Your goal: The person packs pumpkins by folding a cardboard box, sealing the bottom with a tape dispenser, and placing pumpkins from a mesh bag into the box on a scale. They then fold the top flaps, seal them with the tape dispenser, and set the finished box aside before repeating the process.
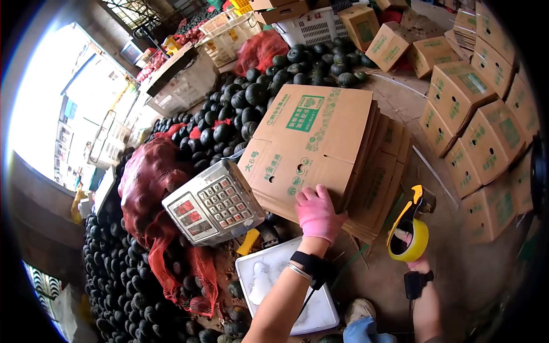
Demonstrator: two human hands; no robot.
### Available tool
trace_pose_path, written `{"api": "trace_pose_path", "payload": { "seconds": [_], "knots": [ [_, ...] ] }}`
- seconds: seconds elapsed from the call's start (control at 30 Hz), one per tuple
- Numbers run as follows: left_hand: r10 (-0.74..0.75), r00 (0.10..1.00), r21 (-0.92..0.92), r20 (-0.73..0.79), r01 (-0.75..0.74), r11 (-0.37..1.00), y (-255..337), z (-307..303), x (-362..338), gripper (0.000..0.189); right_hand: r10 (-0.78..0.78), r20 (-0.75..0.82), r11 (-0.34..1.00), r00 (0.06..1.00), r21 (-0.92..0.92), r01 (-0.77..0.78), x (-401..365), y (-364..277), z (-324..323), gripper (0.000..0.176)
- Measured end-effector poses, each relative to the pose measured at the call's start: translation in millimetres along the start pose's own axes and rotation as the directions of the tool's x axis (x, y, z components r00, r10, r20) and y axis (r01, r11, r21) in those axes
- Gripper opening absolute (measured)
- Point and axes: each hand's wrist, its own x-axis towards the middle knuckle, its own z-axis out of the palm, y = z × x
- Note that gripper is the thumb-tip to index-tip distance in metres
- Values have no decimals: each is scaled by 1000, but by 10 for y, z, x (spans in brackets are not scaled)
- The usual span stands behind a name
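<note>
As the person's pink-gloved left hand (317, 214) lies palm down, fingers stretched out flat and closed on nothing, on the near edge of a stack of flattened cartons (320, 143), the right hand (418, 264) is closed around the grip of a tape dispenser (409, 228), held upright just right of the stack. The dispenser carries a yellow roll of tape and has a yellow and black head. Each wrist wears a black band.

The stack of brown cardboard printed in green sits in the middle of the scene, its sheets fanned out towards the right. Just left of the left hand, a grey scale display (214, 203) with a keypad and red digits tilts up beside the stack, and near it, beneath the left forearm, lies a white weighing platform (269, 280).

To the left, red mesh sacks (151, 188) drape over a heap of dark green melons (240, 108), which spreads from the near left to the far centre. On the right, made-up cartons (474, 131) stand piled on the concrete floor (400, 97), well apart from the hands. White crates (311, 26) stand at the far edge.
</note>
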Motion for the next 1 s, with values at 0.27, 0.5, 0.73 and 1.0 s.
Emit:
{"api": "trace_pose_path", "payload": {
  "seconds": [0.27,0.5,0.73,1.0],
  "knots": [
    [-6,980,-175,-199,-30,984,-369,-77,461,95,36,-57,979,998,204,-24,-210,77,20,32],
    [-67,992,-28,108,70,997,55,-455,598,105,69,-68,955,995,293,-46,-224,81,86,33],
    [26,988,72,154,-38,997,174,-362,581,113,62,-20,908,998,416,-48,-302,5,98,33],
    [374,921,-539,109,-262,801,313,-1566,-139,89,-526,298,423,797,-721,549,-623,-1055,751,34]
  ]
}}
